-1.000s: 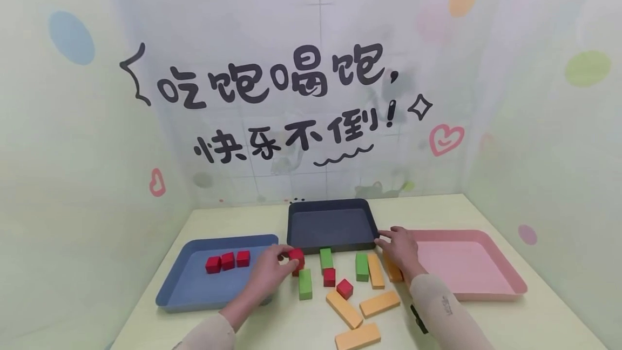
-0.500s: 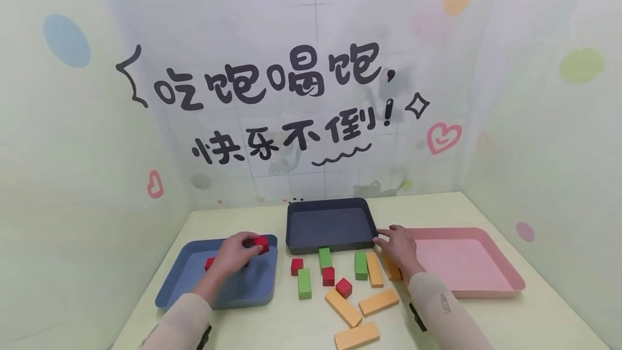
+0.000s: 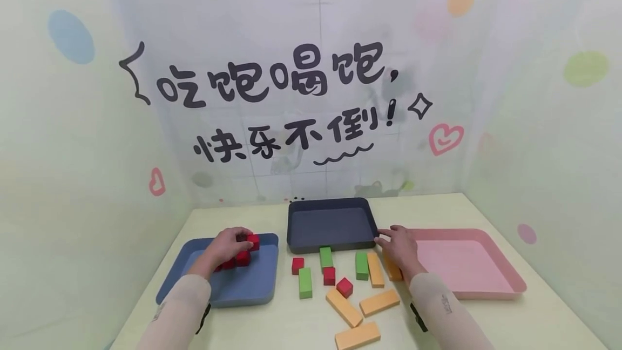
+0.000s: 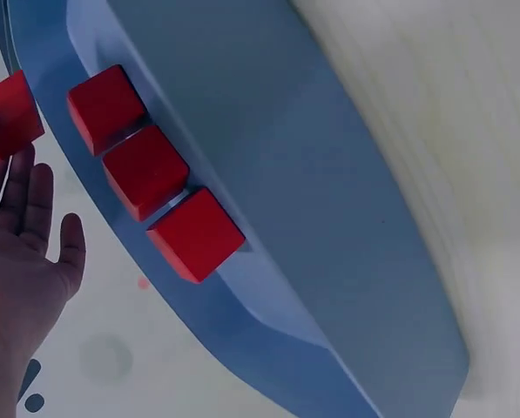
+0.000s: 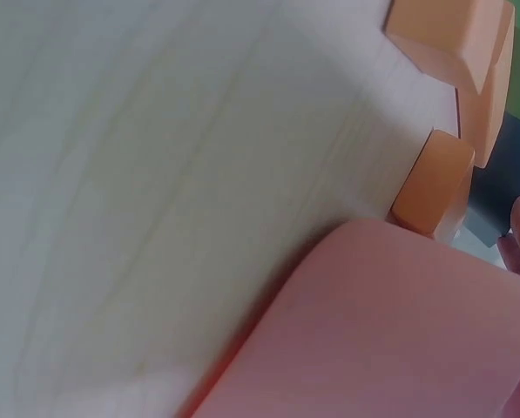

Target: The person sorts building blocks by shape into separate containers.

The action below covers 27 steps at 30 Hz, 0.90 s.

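Observation:
My left hand [image 3: 224,246] pinches a red cube [image 3: 253,241] over the blue tray [image 3: 264,285]. The left wrist view shows this held cube [image 4: 17,115] at the fingertips, with the palm turned toward the camera. Below it, three red cubes [image 4: 146,172] sit in a row in the tray, partly covered by the hand in the head view. My right hand [image 3: 402,246] holds nothing, its fingers loosely extended at the right front corner of the dark tray [image 3: 332,246]. Under that hand, an orange block [image 5: 434,183] lies beside the pink tray [image 5: 381,322].
Three more red cubes [image 3: 329,276] lie on the table between the trays, near three green blocks [image 3: 305,283]. Several orange blocks [image 3: 344,308] are spread toward the front and right. A printed wall [image 3: 291,26] closes off the back.
My left hand has carried the red cube leftward from the table to over the blue tray, then lowered slightly there. The right hand has stayed in place.

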Available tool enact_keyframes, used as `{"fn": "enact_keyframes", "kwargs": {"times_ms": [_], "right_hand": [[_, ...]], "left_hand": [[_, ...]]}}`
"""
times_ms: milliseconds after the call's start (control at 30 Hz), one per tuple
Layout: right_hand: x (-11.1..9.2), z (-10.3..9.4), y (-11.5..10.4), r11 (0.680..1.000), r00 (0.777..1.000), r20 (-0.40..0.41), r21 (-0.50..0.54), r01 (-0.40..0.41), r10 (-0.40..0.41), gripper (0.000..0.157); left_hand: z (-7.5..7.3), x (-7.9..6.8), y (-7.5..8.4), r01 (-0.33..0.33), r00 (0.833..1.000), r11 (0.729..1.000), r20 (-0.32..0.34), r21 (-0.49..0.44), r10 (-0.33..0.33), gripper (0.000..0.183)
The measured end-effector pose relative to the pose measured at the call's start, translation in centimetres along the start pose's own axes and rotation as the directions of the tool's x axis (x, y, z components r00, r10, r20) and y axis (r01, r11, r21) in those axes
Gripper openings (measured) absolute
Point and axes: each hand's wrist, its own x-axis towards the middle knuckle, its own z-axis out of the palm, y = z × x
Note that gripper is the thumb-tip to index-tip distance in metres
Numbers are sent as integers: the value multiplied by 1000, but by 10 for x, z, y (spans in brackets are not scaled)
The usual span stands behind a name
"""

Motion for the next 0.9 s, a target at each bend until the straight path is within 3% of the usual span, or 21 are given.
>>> {"fn": "enact_keyframes", "kwargs": {"times_ms": [500,767,900], "right_hand": [[0,-2,-1,1000,1000,15,-13,-14,15,35],[0,0,0,1000,1000,3,2,-21,21,36],[0,0,0,1000,1000,-1,-2,-23,23,36]], "left_hand": [[20,5,-4,-30,998,991,59,134,22,30],[23,5,-7,-119,993,938,37,326,113,28],[24,5,-8,-124,992,925,30,360,121,29]]}}
